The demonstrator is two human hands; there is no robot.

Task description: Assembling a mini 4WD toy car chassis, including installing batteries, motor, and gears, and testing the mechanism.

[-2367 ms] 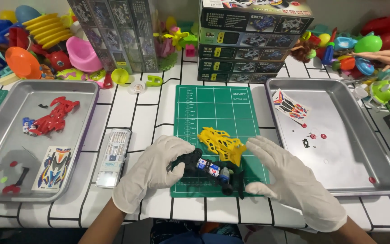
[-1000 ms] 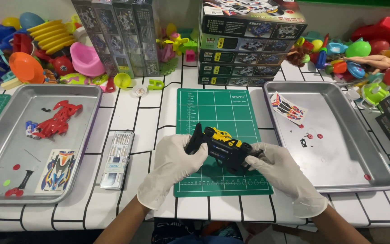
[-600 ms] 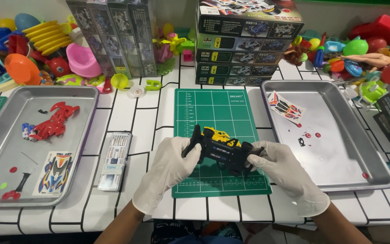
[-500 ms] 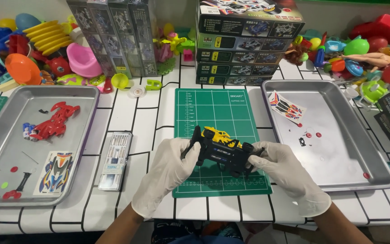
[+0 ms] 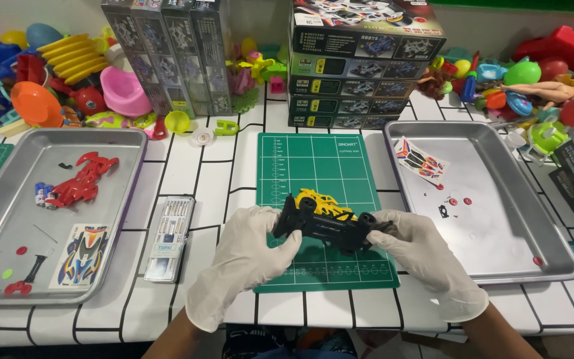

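White tabletop (image 5: 234,166) ruled with black lines like brickwork, seen from above, crowded along the far edge with bright plastic toys (image 5: 54,86) on both sides. Green gridded cutting mat (image 5: 320,166) lies in the middle, near the front edge.

Both hands wear thin white gloves. Left gloved hand (image 5: 244,262) grips the left end of a black toy car chassis with a yellow body shell (image 5: 323,219), fingers curled around it. Right gloved hand (image 5: 426,256) pinches the right end, fingertips closed on it. Car is held just above the lower half of the mat, underside turned toward the camera, yellow shell on the far side, black wheels showing at both ends.

Left of the mat: flat metal pencil-case-like tin (image 5: 169,238), lying lengthwise on the table. Further left, a shallow silver metal tray (image 5: 127,146) holding a red car body shell (image 5: 81,183), a printed sticker sheet (image 5: 81,256) and a few small red and black parts.

Right of the mat: second silver metal tray (image 5: 553,266), with another sticker sheet (image 5: 420,158) in its far corner and scattered small red and black pieces.

Behind the mat: stack of dark model kit boxes (image 5: 360,66), lying flat. To its left, a row of similar boxes standing upright (image 5: 167,53). Pink bowl-shaped toy (image 5: 124,90) and orange dish (image 5: 34,103) sit among the clutter at far left.
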